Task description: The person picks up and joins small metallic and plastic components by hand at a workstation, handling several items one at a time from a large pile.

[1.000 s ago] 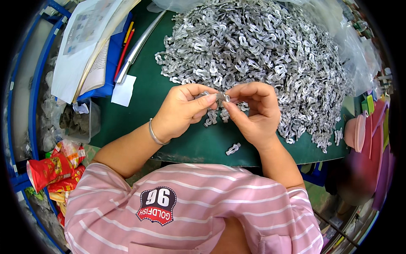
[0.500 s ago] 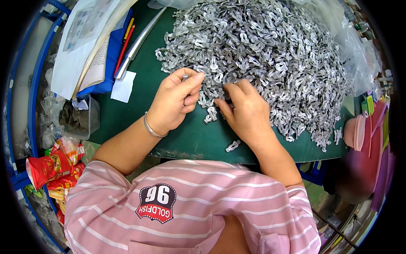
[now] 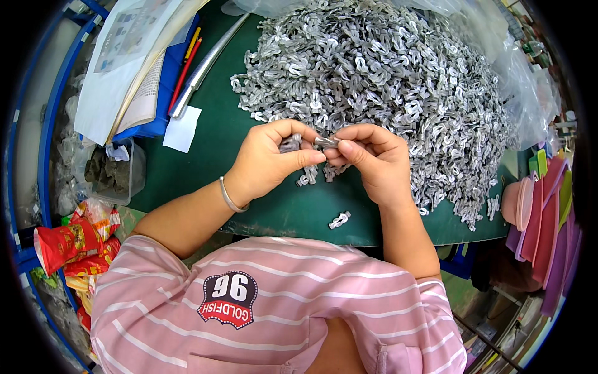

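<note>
A large heap of small silver-grey looped metal links (image 3: 380, 68) spreads over the green table (image 3: 205, 149). At the heap's near edge, my left hand (image 3: 261, 159) and my right hand (image 3: 381, 161) meet fingertip to fingertip. Between them is a metal link (image 3: 325, 143), pinched by the fingers of both hands. Another grey metal piece (image 3: 290, 143) lies within the curled fingers of my left hand. One loose link (image 3: 339, 219) rests apart, close to the table's front edge. The fingers partly hide the pinched link.
At the left lie papers (image 3: 115, 68), a blue tray (image 3: 146, 128), a red pencil (image 3: 185, 75), a long metal strip (image 3: 205, 65) and a white slip (image 3: 182, 129). A clear box (image 3: 137, 171) and red packets (image 3: 68, 243) sit left of the table. Plastic bags (image 3: 523, 81) border the heap's right.
My left hand has moved right and nearer, its grip turned. My right hand has come up out of the heap's edge, and both now meet at one link.
</note>
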Demonstrator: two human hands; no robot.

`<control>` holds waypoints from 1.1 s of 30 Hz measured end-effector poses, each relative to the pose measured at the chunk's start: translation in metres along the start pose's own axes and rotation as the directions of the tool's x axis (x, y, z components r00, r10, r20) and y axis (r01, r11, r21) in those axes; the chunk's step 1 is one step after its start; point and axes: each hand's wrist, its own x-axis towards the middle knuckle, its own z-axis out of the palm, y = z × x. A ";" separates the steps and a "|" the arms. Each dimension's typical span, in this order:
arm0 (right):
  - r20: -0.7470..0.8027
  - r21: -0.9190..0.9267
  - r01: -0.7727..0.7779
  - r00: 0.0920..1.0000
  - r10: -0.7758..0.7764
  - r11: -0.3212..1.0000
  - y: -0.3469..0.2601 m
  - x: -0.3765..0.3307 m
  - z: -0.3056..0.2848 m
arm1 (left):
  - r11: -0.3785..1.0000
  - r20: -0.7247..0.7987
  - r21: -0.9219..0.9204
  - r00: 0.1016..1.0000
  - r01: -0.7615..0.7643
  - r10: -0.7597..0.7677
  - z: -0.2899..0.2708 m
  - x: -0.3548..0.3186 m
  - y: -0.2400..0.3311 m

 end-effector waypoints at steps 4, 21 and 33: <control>0.169 0.071 0.012 0.985 -0.024 0.997 0.005 0.004 -0.006 | 0.935 0.007 0.079 0.938 -0.346 0.347 -0.003 0.002 -0.010; 0.158 -0.273 0.542 0.840 -0.519 0.795 0.015 0.001 0.002 | 0.898 0.121 -0.412 0.986 0.151 -0.110 -0.002 0.002 -0.008; 0.283 -0.894 0.400 0.852 -0.441 0.199 0.004 -0.002 -0.006 | 0.505 0.233 -0.836 0.972 0.215 -0.029 -0.020 0.012 -0.011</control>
